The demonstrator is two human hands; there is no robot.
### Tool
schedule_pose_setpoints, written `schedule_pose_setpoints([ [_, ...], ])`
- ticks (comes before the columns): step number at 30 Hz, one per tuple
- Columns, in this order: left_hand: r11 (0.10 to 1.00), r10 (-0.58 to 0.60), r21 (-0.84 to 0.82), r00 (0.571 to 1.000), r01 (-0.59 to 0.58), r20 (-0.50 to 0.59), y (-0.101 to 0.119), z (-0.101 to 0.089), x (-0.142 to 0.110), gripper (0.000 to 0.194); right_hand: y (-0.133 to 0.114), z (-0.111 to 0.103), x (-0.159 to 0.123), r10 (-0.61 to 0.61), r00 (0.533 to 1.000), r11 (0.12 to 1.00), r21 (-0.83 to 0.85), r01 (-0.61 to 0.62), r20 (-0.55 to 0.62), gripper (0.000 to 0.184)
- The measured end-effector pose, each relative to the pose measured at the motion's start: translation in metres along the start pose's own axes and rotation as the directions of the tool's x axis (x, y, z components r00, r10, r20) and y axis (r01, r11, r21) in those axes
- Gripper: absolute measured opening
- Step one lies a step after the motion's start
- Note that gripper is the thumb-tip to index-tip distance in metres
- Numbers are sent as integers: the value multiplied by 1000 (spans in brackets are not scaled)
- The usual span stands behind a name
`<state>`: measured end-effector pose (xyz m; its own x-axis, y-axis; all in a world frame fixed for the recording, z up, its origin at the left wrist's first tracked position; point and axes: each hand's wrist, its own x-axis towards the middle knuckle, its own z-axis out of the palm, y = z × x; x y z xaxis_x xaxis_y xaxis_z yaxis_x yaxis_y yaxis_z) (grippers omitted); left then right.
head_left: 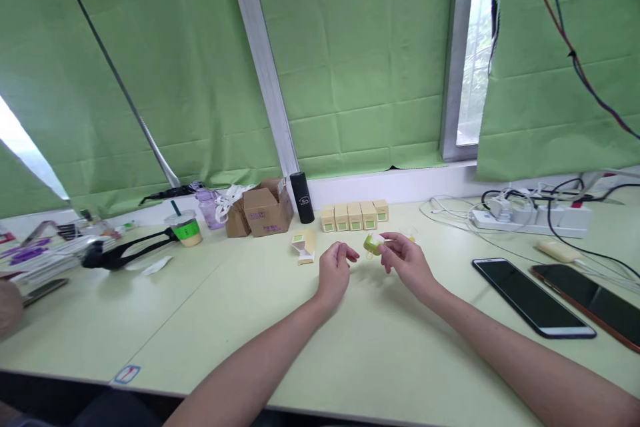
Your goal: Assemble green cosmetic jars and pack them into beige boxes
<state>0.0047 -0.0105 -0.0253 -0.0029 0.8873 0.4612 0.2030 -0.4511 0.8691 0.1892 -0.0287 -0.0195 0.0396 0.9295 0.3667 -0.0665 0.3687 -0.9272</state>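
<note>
My right hand (407, 261) is closed on a small green and white object (373, 243), pinching it by the fingertips just above the table. A hand's width to the left hovers my left hand (334, 272), fingers loosely curled with nothing in them. An opened small cream box (305, 245) with a green label lies left of my left hand. Behind both hands stands a row of several closed cream boxes (355, 215) with green labels. A small clear item (411, 235) lies just behind my right hand.
Two phones (531, 297) lie at the right, near a power strip (530, 219) with tangled cables. A black cylinder (302, 197), cardboard boxes (267, 210), a lidded cup (185, 227) and a black tool (117, 255) stand at the back left. Another person's hand (9, 303) shows at the far left.
</note>
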Motion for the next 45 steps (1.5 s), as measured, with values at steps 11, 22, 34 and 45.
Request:
schedule_pose_setpoints([
  [11, 899, 275, 306, 947, -314, 165, 7, -1, -12, 58, 3, 1, 1, 250, 968, 951, 179, -252, 36, 64],
  [22, 726, 432, 435, 845, -533, 315, 5, -2, -12, 51, 4, 4, -1, 271, 960, 949, 152, -278, 68, 64],
  [34, 814, 388, 367, 892, -450, 233, 4, -2, -7, 40, 15, -5, 7, 206, 974, 978, -14, -206, 94, 55],
  [45, 979, 63, 192, 998, -64, 7, 4, 2, -3, 39, 46, -63, 47, 43, 936, 861, -461, -212, -350, 23],
])
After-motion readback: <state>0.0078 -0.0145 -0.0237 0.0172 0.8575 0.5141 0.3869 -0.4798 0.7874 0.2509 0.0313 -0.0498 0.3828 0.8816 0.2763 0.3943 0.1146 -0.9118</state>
